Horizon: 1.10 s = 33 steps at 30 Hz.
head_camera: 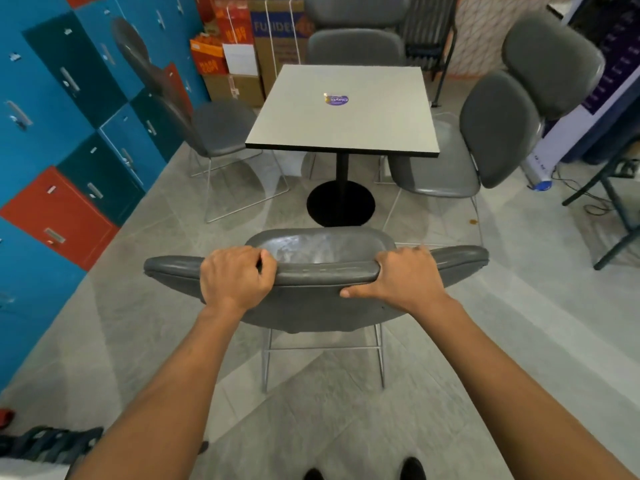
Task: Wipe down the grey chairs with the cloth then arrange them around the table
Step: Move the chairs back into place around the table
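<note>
I've got both arms stretched forward, left hand (235, 273) and right hand (398, 277) each curled over the chair backrest (322, 271), thumbs behind.

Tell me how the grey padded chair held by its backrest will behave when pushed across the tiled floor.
The grey padded chair probably slides easily: thin metal sled legs on smooth tiled floor. It likely feels light, given the slim frame. With the left hand and right hand gripping high, it may tip forward.

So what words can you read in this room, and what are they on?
"FULIDE", partly cut off: on the brown cardboard box behind the table.
"ClayCo", seen upside down, uncertain: on the round purple sticker on the tabletop.
Print on the orange boxes: too blurred to read.
Lettering on the dark banner at right: too small.
</note>
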Tool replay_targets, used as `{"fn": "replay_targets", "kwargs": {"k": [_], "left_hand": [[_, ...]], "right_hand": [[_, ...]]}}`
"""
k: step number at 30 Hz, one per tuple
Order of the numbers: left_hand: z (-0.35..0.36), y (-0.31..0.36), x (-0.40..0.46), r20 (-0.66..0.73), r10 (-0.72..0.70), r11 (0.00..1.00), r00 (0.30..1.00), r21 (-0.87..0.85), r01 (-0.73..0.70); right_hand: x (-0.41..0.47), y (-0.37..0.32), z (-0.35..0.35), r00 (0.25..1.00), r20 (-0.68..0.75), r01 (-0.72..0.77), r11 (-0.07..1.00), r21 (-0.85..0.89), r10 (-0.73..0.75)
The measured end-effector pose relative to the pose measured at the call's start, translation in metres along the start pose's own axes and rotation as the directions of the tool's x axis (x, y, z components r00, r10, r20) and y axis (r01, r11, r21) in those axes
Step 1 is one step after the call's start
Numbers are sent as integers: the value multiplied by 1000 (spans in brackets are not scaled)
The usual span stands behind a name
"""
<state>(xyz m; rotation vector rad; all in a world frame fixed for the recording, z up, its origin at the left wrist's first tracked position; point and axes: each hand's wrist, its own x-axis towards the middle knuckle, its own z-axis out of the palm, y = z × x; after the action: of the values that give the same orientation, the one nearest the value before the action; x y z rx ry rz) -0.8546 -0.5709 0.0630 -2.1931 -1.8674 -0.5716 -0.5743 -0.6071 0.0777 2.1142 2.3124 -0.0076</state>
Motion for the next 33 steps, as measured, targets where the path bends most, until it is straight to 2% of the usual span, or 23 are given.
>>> {"fn": "replay_targets", "kwargs": {"k": [7,11,16,28,33], "left_hand": [[13,-7,11,-205,90,992,975,-70,-106],[21,-20,29,-201,100,990,974,-74,-117],[34,-25,59,-182,69,992,981,-94,-88],[56,-19,108,-194,97,986,976,-112,-121],[64,-18,127,-223,89,984,971,-129,-120]], "right_hand": [[10,8,16,968,-247,13,998,-66,-28],[24,-1,20,951,-308,19,998,-54,-34],[48,-5,20,938,-347,-5,1000,-28,-5],[94,12,18,902,-432,-27,1000,-7,21],[115,17,16,918,-396,-41,999,-10,34]]}}
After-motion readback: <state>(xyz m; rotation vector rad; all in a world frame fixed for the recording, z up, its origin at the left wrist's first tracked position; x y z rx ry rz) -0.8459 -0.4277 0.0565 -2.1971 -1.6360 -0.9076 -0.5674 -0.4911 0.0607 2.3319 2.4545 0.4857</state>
